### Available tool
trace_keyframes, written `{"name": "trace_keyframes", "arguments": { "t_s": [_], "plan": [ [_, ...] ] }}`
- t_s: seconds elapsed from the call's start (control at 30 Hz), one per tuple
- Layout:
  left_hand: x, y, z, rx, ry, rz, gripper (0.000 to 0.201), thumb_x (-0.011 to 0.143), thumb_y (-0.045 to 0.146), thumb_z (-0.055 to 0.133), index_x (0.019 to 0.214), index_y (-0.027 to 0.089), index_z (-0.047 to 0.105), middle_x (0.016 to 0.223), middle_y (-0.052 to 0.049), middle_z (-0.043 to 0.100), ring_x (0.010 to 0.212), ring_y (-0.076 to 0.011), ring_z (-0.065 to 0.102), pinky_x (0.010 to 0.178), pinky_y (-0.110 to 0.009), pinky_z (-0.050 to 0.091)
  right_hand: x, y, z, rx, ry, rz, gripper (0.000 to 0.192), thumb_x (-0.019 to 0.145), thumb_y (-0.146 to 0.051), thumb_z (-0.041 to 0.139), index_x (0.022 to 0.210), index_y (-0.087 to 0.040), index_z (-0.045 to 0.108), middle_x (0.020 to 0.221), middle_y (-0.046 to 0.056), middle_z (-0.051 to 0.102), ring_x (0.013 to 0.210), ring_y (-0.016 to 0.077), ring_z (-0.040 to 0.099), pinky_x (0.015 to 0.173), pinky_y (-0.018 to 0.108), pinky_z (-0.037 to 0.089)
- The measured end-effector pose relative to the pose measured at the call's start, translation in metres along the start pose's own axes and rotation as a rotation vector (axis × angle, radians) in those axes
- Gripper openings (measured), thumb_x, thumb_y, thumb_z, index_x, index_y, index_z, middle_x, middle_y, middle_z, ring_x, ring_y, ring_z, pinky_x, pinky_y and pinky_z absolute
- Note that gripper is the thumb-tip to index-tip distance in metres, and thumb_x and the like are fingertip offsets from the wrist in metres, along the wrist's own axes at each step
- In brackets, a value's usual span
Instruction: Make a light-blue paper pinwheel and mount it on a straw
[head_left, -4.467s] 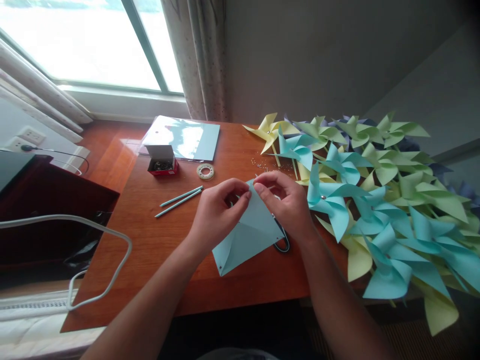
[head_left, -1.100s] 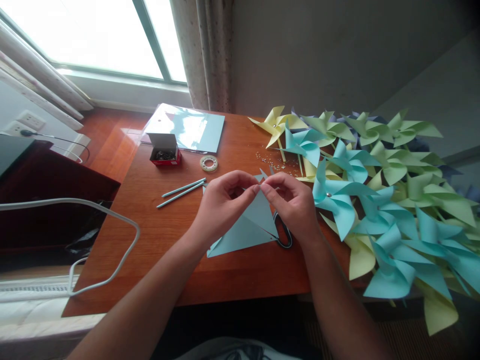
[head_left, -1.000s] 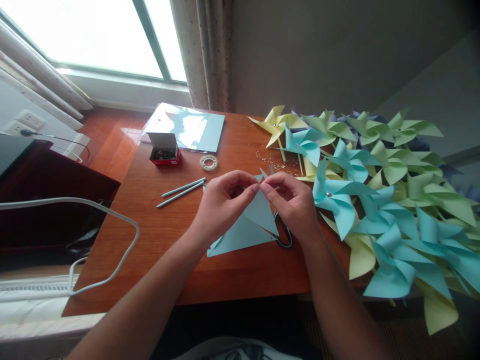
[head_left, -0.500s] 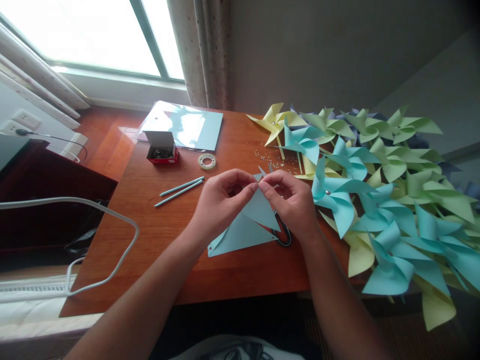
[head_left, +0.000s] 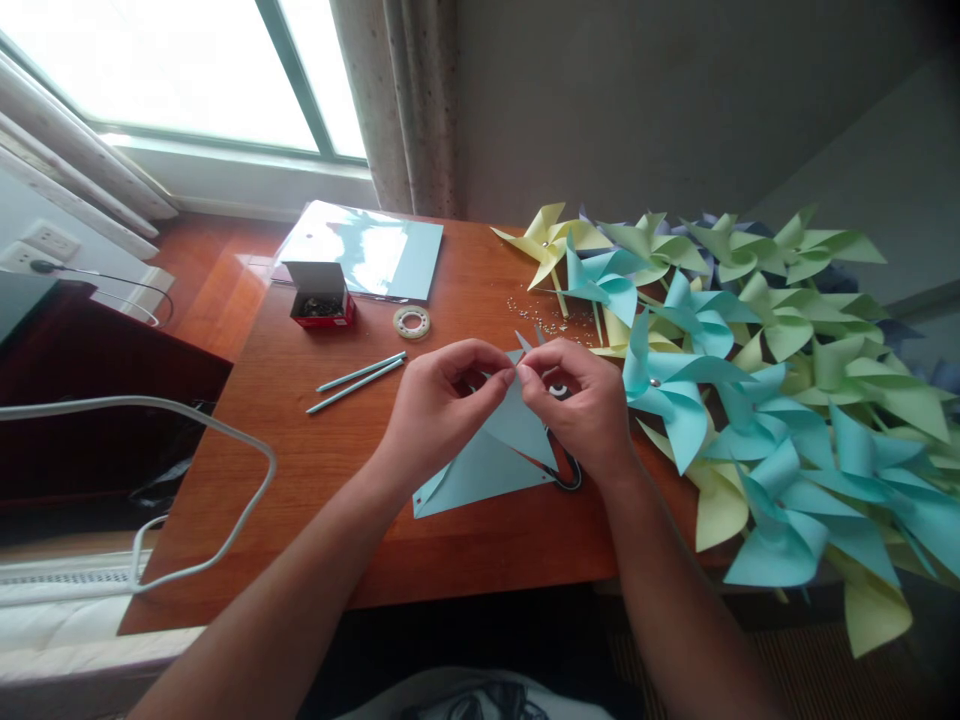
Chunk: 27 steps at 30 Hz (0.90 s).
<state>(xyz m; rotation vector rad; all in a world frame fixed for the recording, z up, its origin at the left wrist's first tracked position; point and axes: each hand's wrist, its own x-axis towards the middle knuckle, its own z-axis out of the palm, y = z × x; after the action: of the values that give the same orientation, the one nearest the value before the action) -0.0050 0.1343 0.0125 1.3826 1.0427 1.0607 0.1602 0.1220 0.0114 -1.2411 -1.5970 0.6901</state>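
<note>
Folding in hand: light-blue paper sheet (head_left: 491, 455), cut into pointed flaps, lay on the wooden table (head_left: 300, 470) near its front edge, its upper flap tips drawn up to the middle between both hands.
Left hand (head_left: 442, 410): pinched narrow, thumb and forefinger closed on the gathered flap tips.
Right hand (head_left: 585, 405): likewise pinched on the same tips from the other side; whether it also held a small fastener could not be told.
Step, as judged: gathering of flap corners at the centre, short of fixing them.
Next move, as judged: called for the tips to be kept stacked and aligned while a pin went through; a loosened pinch would likely let the flaps spring back.
Under the sheet: scissors (head_left: 566, 475), handle loops showing at the right hand's wrist.
Near, left: two blue sticks (head_left: 356, 382); tape roll (head_left: 412, 321); red box (head_left: 322, 298), open.
Behind: stack of blue sheets (head_left: 360, 250); scattered small pins (head_left: 547, 320).
Right: finished pinwheels (head_left: 750, 380), blue, green and yellow, heaped past the table's edge.
</note>
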Motion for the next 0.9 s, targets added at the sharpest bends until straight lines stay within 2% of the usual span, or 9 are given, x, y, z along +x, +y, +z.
{"name": "trace_keyframes", "arguments": {
  "t_s": [0.27,0.4,0.6,0.73,0.9],
  "plan": [
    [0.0015,0.0003,0.0007,0.009,0.033,0.029,0.012,0.083,0.026,0.074,0.085,0.015,0.071,0.079,-0.005,0.071,0.070,-0.0145,0.062,0.063,-0.025,0.048,-0.0005,0.0013,0.0001,0.098,-0.015,0.061,0.008,0.090,-0.019,0.062,0.084,-0.021,0.067,0.086,0.001,0.068,0.077,0.0158,0.064,0.065,0.028,0.053],
    [0.0012,-0.0003,0.0005,0.041,0.031,0.048,0.012,0.084,0.026,0.072,0.085,0.014,0.071,0.078,-0.004,0.070,0.069,-0.0143,0.061,0.062,-0.025,0.048,-0.0008,0.0012,0.0001,0.074,-0.032,0.023,0.006,0.090,-0.020,0.064,0.084,-0.021,0.066,0.082,0.000,0.066,0.075,0.0153,0.063,0.067,0.029,0.054],
    [-0.0005,0.0027,0.0007,0.222,0.053,0.128,0.007,0.085,0.020,0.069,0.079,0.016,0.069,0.069,0.000,0.067,0.062,-0.0105,0.055,0.055,-0.022,0.042,0.0004,-0.0006,-0.0002,0.017,-0.045,-0.043,0.010,0.088,-0.014,0.063,0.081,-0.021,0.064,0.079,-0.001,0.063,0.073,0.0143,0.061,0.064,0.028,0.052],
    [-0.0008,0.0045,0.0020,0.247,0.064,0.136,0.007,0.084,0.014,0.065,0.081,0.015,0.070,0.070,0.000,0.068,0.061,-0.0103,0.057,0.055,-0.021,0.043,0.0009,-0.0005,-0.0001,0.003,-0.036,-0.041,0.010,0.087,-0.013,0.063,0.081,-0.021,0.064,0.078,-0.001,0.063,0.071,0.0135,0.061,0.064,0.027,0.052],
    [-0.0004,0.0043,0.0015,0.249,0.061,0.140,0.006,0.085,0.016,0.065,0.082,0.015,0.070,0.069,0.000,0.067,0.061,-0.0104,0.057,0.054,-0.022,0.042,0.0002,0.0002,0.0001,0.022,-0.042,-0.020,0.009,0.088,-0.015,0.063,0.081,-0.022,0.064,0.078,-0.002,0.064,0.071,0.0135,0.061,0.064,0.027,0.053]
  ]
}}
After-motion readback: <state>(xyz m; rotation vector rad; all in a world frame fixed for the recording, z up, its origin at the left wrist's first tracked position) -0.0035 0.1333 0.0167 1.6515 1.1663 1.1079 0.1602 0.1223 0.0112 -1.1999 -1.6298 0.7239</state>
